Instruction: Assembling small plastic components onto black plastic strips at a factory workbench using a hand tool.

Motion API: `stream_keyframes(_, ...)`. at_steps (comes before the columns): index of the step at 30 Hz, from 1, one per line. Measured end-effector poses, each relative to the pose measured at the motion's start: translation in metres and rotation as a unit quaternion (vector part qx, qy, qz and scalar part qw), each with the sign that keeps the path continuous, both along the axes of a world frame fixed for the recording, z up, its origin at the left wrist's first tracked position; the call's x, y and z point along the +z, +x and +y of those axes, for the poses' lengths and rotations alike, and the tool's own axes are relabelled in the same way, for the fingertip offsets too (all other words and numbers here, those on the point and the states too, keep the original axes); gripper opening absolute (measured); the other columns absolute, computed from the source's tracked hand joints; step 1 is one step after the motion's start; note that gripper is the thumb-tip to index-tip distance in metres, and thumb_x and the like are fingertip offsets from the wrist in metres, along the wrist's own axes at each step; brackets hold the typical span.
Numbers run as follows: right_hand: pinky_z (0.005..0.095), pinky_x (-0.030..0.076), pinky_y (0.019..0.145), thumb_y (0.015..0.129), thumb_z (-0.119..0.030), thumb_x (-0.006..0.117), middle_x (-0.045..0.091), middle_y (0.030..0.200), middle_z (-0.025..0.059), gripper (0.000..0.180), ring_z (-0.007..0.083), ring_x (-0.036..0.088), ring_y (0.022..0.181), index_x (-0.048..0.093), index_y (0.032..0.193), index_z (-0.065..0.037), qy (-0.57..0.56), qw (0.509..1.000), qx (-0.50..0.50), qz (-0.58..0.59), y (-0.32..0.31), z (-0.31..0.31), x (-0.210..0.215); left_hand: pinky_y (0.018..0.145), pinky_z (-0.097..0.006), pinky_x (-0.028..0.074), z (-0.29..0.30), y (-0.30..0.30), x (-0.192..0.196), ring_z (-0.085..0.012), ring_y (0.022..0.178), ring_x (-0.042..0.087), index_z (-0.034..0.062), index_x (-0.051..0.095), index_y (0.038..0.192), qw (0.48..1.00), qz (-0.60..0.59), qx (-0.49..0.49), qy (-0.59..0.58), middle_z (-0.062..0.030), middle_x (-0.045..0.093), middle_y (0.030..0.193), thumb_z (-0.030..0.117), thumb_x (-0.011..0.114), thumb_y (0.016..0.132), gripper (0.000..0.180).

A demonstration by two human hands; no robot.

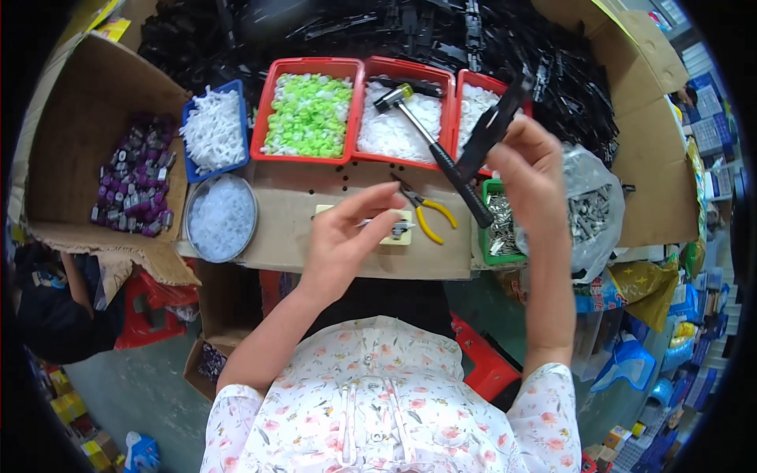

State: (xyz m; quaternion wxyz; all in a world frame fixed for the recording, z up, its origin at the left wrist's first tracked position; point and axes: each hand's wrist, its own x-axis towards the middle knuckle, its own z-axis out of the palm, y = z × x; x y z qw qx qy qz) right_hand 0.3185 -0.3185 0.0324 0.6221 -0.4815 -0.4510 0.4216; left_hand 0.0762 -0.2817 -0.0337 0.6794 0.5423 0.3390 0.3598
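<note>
Though blurry, seemingly handheld black part (490,132)

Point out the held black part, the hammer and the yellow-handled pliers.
Black part (486,133): head view, on the middle of its long body.
Hammer (449,166): head view, on its black grip.
Yellow-handled pliers (423,225): head view, on the handle at picture left.

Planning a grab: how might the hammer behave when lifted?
The hammer is probably head-heavy, its bulky head topping a slim shaft. It should stay stiff, the shaft looking straight. It might slide, as its head seems to rest on loose white pieces.
</note>
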Motion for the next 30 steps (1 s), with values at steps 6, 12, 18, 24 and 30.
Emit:
stream_keyframes(6, 0.0244, 0.053, 0.078, 0.086, 0.008, 0.071, 0.067, 0.094, 0.0049, 0.017, 0.0101, 0.066, 0.089, 0.063, 0.100, 0.003, 0.040, 0.994, 0.040, 0.097, -0.076, -0.003, -0.045, 0.069, -0.022, 0.054, 0.013, -0.010, -0.009, -0.0102, 0.079, 0.068, 0.0001, 0.061, 0.129, 0.952, -0.200, -0.068, -0.222, -0.0052, 0.071, 0.093, 0.014, 0.067, 0.097, 0.036)
stream_keyframes(12, 0.0328, 0.053, 0.085, 0.075, 0.001, 0.078, 0.060, 0.115, 0.0090, 0.047, 0.0204, 0.062, 0.099, 0.061, 0.119, -0.002, 0.041, 0.946, -0.088, -0.310, -0.072, -0.015, -0.040, 0.069, -0.021, 0.052, 0.035, -0.057, -0.009, -0.0071, 0.077, 0.064, -0.0017, 0.068, 0.117, 0.991, -0.026, -0.041, -0.123, -0.0039, 0.071, 0.092, 0.009, 0.072, 0.092, 0.028)
stream_keyframes(18, 0.0417, 0.047, 0.081, 0.073, -0.011, 0.080, 0.064, 0.100, 0.0107, 0.039, 0.0305, 0.060, 0.094, 0.068, 0.109, -0.003, 0.095, 0.813, 0.008, -0.575, -0.085, -0.024, -0.046, 0.072, -0.019, 0.050, 0.031, -0.057, -0.015, -0.0053, 0.081, 0.062, -0.0042, 0.067, 0.118, 0.993, 0.050, -0.095, -0.039, -0.0034, 0.070, 0.097, 0.007, 0.074, 0.089, 0.032)
stream_keyframes(24, 0.0414, 0.046, 0.080, 0.076, -0.012, 0.079, 0.063, 0.099, 0.0100, 0.031, 0.0299, 0.059, 0.092, 0.067, 0.104, -0.004, 0.061, 0.830, 0.005, -0.554, -0.084, -0.025, -0.065, 0.070, -0.022, 0.047, 0.037, -0.063, -0.005, -0.0071, 0.079, 0.058, 0.0007, 0.067, 0.124, 0.979, 0.156, -0.001, 0.130, -0.0020, 0.066, 0.093, 0.005, 0.076, 0.086, 0.040)
stream_keyframes(30, 0.0407, 0.045, 0.078, 0.078, -0.013, 0.078, 0.062, 0.099, 0.0082, 0.030, 0.0284, 0.058, 0.096, 0.066, 0.104, -0.004, 0.037, 0.843, 0.018, -0.536, -0.085, -0.021, -0.080, 0.071, -0.026, 0.046, 0.039, -0.083, -0.019, -0.0126, 0.085, 0.061, 0.0029, 0.070, 0.120, 0.930, 0.225, 0.093, 0.275, -0.0055, 0.067, 0.097, 0.007, 0.075, 0.084, 0.036)
